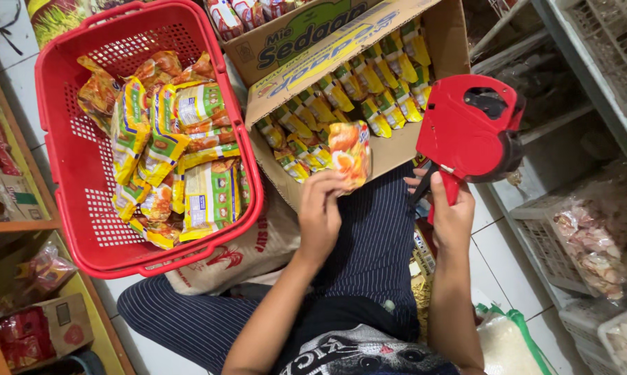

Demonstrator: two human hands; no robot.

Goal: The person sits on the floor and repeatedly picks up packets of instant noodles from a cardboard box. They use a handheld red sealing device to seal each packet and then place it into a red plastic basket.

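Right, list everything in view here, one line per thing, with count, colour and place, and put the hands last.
Basket: one, red, left on the floor.
Noodle packets in basket: many, yellow-orange, piled.
Cardboard box: one, brown, open, top centre.
Packets in box: many, yellow-green, in rows.
Sack: one, white, under the basket.
Wire shelves: white, right.
Bagged snacks: pale, right crates.
Left hand: holds one orange packet.
Right hand: grips a red price-label gun.
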